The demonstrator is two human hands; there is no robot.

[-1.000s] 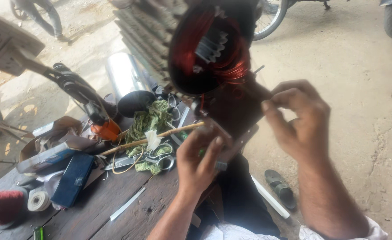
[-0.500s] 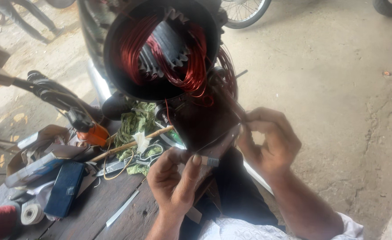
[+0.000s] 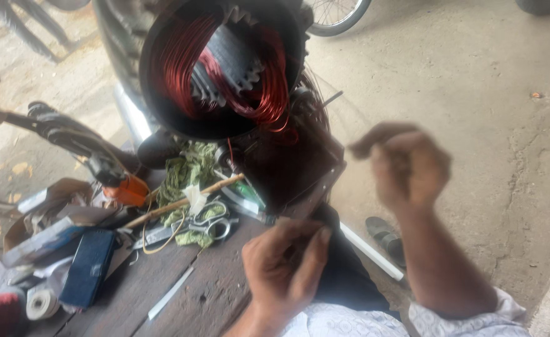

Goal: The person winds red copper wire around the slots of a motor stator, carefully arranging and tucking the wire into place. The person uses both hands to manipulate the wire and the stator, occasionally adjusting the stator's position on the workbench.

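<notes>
Copper-red wire coils fill dark round motor housing (image 3: 225,68), propped at far end of wooden surface (image 3: 206,293) — above both hands. Left hand (image 3: 284,265) low, just below housing, fingers curled narrow; held thing unclear. Right hand (image 3: 406,165) raised beside housing — blurred, fingers pinched, grip unreadable. Scissors (image 3: 209,221) lie near left hand.

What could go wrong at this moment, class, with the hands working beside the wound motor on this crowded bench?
1. The copper coils bulge out of the motor housing; a tug from the raised right hand might kink or snap a strand.
2. The housing sits close to the wooden bench edge, so it may tip.
3. Scissors lie open near the left hand, which could catch on them.
</notes>
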